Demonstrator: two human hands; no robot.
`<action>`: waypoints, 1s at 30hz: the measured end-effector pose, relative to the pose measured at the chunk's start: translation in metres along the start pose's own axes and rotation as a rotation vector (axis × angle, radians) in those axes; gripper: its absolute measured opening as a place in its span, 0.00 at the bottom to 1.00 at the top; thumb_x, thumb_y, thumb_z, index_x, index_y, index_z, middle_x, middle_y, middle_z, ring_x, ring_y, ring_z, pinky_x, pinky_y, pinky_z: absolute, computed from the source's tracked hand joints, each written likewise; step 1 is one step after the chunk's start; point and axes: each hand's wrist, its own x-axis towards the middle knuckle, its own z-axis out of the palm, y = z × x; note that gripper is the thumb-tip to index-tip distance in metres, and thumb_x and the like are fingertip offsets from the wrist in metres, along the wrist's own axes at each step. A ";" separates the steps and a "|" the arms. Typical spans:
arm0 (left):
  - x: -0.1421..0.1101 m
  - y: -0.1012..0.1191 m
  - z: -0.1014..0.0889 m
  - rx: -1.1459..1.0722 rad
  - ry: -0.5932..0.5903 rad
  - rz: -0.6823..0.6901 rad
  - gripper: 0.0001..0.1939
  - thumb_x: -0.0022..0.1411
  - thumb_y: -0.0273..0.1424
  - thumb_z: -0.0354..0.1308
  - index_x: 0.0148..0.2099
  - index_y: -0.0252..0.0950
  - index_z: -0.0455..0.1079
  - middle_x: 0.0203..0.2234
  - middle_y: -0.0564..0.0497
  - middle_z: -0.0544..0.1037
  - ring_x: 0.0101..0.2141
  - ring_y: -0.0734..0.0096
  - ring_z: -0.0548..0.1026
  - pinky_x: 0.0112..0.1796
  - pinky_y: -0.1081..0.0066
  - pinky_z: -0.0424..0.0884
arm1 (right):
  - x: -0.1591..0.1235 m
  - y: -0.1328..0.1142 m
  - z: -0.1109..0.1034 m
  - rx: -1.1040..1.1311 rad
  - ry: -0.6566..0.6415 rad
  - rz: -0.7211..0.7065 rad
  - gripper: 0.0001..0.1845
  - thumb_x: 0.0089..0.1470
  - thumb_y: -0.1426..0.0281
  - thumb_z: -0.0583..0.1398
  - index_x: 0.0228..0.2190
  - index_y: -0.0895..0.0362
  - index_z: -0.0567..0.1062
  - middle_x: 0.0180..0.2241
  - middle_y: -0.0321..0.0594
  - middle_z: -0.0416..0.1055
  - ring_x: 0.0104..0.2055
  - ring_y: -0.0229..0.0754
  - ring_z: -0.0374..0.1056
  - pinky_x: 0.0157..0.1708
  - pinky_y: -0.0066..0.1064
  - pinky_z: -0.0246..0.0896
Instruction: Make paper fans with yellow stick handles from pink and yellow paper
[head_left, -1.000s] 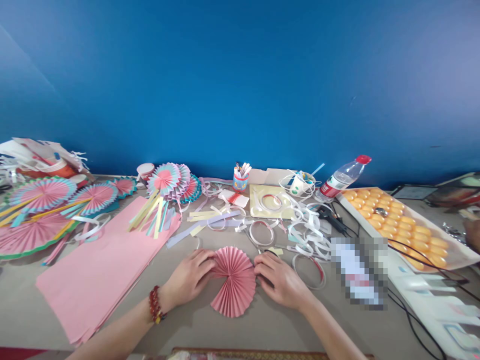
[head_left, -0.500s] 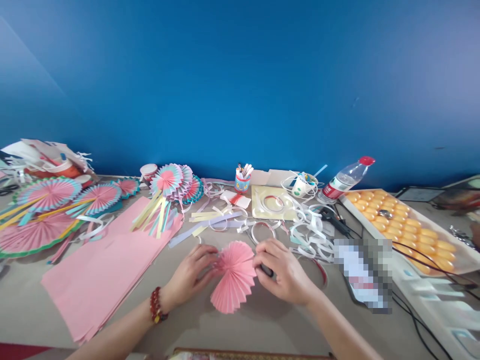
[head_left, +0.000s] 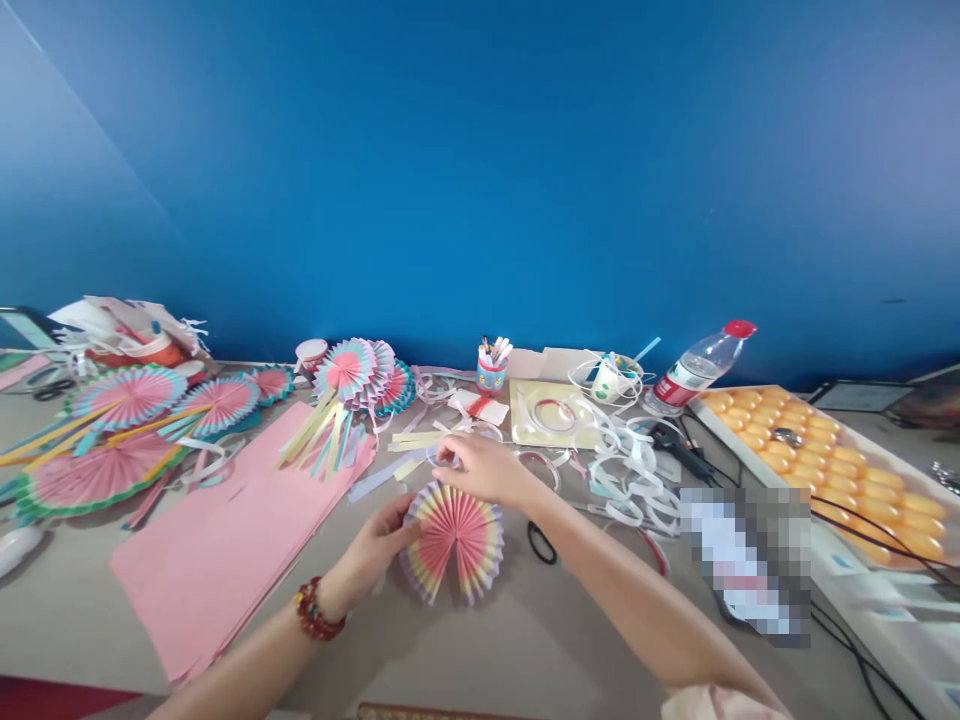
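Observation:
A pleated paper fan point(head_left: 457, 540), pink in the middle with yellow and pale purple toward the rim, is spread nearly full circle with a gap at the bottom. My left hand point(head_left: 379, 545) is closed on its left edge, thumb on the folds. Above the fan's top edge, my right hand point(head_left: 476, 468) has its fingers curled together beside the loose paper strips point(head_left: 405, 465); whatever is between them is hidden. Black scissor handles point(head_left: 541, 543) lie under my right forearm.
Pink paper sheets point(head_left: 225, 540) are stacked at left, near finished fans point(head_left: 120, 400). Curled white strips point(head_left: 626, 470), a phone point(head_left: 739, 570), a water bottle point(head_left: 697, 370) and a tray of yellow domes point(head_left: 832, 460) stand at right. A pen cup point(head_left: 492, 372) is against the wall.
The fan was plain pink and now shows its yellow and purple rim. My right hand has left its right edge and moved up and left, uncovering the scissor handles.

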 end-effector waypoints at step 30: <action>0.055 0.028 -0.079 -0.062 0.113 -0.159 0.33 0.53 0.37 0.70 0.59 0.39 0.65 0.56 0.43 0.74 0.53 0.54 0.74 0.50 0.59 0.73 | -0.114 0.070 0.003 0.028 0.275 0.096 0.11 0.64 0.65 0.53 0.33 0.52 0.73 0.35 0.40 0.74 0.38 0.43 0.71 0.38 0.32 0.67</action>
